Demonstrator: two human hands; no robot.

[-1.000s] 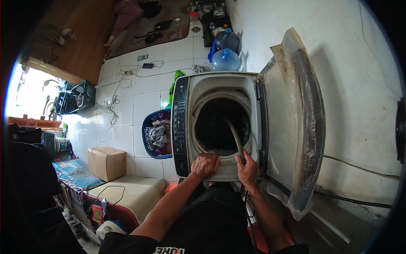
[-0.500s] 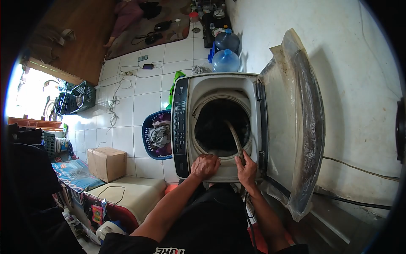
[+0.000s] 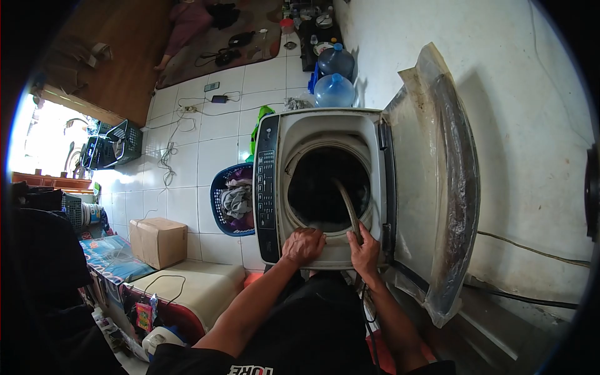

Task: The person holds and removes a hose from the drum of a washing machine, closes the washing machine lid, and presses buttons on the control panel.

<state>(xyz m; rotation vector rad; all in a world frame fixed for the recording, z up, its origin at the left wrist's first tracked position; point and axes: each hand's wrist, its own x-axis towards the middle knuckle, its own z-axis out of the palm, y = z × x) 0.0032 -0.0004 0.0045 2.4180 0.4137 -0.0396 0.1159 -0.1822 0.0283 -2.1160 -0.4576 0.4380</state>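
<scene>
A top-loading washing machine [image 3: 270, 187] stands with its lid [image 3: 431, 181] raised to the right, covered in clear plastic. Its round drum [image 3: 325, 184] looks dark inside. My right hand [image 3: 365, 249] is wrapped round a hose [image 3: 347, 201] at the near rim, and the hose's far end reaches down into the drum. My left hand [image 3: 304, 245] rests closed on the near rim, left of the hose; whether anything is under its fingers is hidden.
A blue laundry basket [image 3: 217, 200] with clothes touches the machine's left side. A cardboard box [image 3: 158, 240] stands farther left. Blue water jugs [image 3: 334, 90] are beyond the machine. Cables [image 3: 167, 153] lie on the tiles. A person's leg [image 3: 178, 40] shows on a rug.
</scene>
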